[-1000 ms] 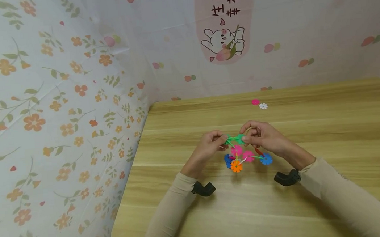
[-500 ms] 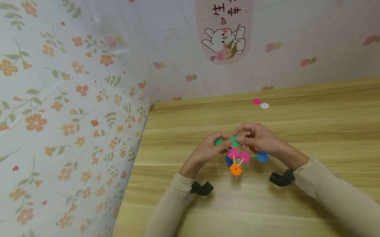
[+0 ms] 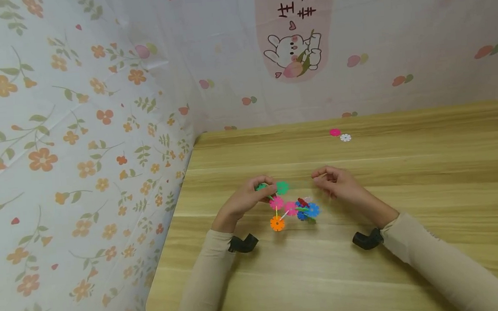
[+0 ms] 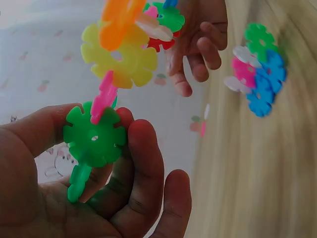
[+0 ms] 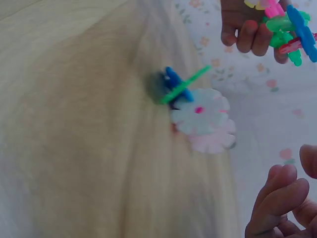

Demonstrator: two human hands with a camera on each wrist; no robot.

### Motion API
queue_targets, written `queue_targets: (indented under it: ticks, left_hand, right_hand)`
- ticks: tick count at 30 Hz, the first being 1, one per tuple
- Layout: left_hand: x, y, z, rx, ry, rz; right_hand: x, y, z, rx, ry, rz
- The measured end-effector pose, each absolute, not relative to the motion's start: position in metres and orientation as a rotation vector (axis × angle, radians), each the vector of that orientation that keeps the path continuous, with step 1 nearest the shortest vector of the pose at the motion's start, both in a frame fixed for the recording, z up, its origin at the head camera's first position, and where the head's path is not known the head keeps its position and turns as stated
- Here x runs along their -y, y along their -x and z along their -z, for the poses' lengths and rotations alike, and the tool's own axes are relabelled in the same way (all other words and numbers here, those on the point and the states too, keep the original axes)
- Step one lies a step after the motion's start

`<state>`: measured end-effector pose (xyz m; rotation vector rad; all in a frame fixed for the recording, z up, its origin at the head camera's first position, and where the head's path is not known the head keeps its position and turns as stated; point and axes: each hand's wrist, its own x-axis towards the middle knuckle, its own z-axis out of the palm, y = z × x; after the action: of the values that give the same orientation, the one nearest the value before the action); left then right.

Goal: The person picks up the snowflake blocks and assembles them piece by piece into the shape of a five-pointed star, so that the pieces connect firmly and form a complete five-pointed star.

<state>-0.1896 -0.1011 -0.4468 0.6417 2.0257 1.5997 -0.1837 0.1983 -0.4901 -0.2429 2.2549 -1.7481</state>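
Observation:
My left hand (image 3: 247,196) pinches one end of a chain of slotted snowflake discs, gripping a green disc (image 4: 94,136) between thumb and fingers. From there the chain runs through pink, yellow, an orange disc (image 3: 277,223) and white to a blue disc (image 3: 312,209) with red and green pieces at its far end. To the right of the chain, my right hand (image 3: 340,183) holds nothing, its fingers loosely bent. A second cluster of joined discs (image 4: 262,74), in green, white, pink and blue, rests on the table; in the head view the chain partly covers it.
A loose pink disc (image 3: 335,132) and a white disc (image 3: 345,137) lie near the back of the wooden table (image 3: 403,165). Printed cloth (image 3: 217,57) hangs behind the table and along its left side. Black curved mounts (image 3: 367,239) sit at both wrists.
My right hand has let go of the green disc at the chain's end. My left hand has carried the chain leftward, and the cluster on the table now shows more behind it.

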Motion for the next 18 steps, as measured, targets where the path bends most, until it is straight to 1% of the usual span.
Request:
queue_targets:
  ticks: [6, 12, 18]
  left_hand:
    - [0.115, 0.188, 0.457, -1.998, -0.637, -1.595]
    - [0.124, 0.190, 0.463, -1.983, -0.663, -1.574]
    - [0.124, 0.190, 0.465, -1.955, -0.675, -1.553]
  right_hand:
    - [-0.188, 0.183, 0.505, -2.228, 0.214, 1.703]
    - [-0.179, 0.179, 0.511, -2.213, 0.290, 1.691]
    - [-0.170, 0.174, 0.511, -2.367, 0.363, 1.507]
